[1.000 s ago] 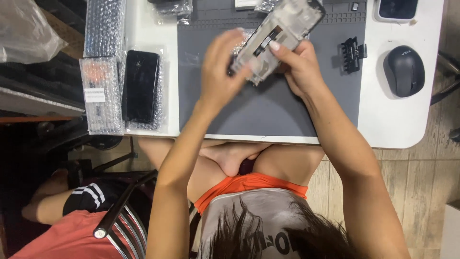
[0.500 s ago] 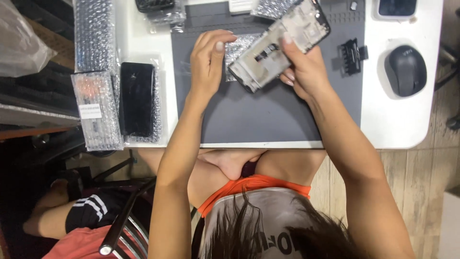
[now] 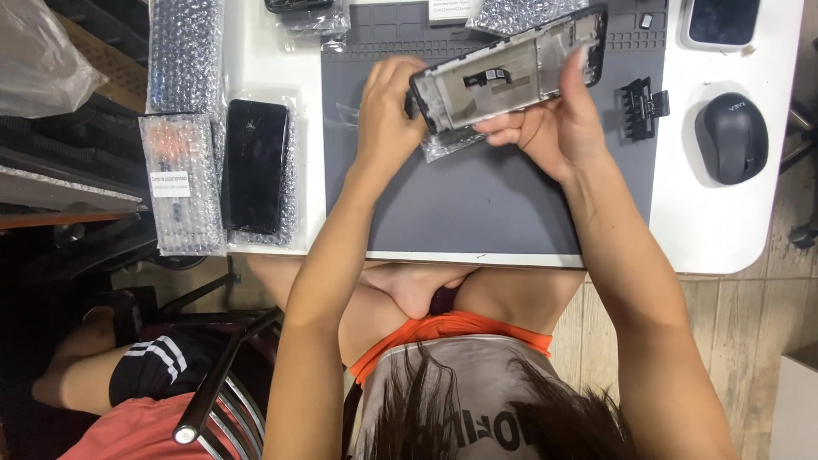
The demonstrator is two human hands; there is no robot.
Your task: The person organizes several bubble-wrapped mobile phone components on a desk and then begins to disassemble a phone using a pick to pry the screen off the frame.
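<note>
Both hands hold a phone frame (image 3: pixel 509 72) above the grey work mat (image 3: pixel 477 204). The left hand (image 3: pixel 388 111) pinches its near end; the right hand (image 3: pixel 554 128) clamps its middle. A black clip (image 3: pixel 643 106) lies just right of the right-hand fingers.

Both hands hold a phone frame (image 3: pixel 509 72) tilted above the grey mat (image 3: pixel 477 204). Left hand (image 3: pixel 385 119) grips its left end, right hand (image 3: pixel 550 128) cups it from below w/ thumb up its right side. Black clip (image 3: pixel 643 106) sits at mat's right edge, mouse (image 3: pixel 731 136) further right, cracked black phone (image 3: pixel 254 166) on bubble wrap left of mat.
</note>
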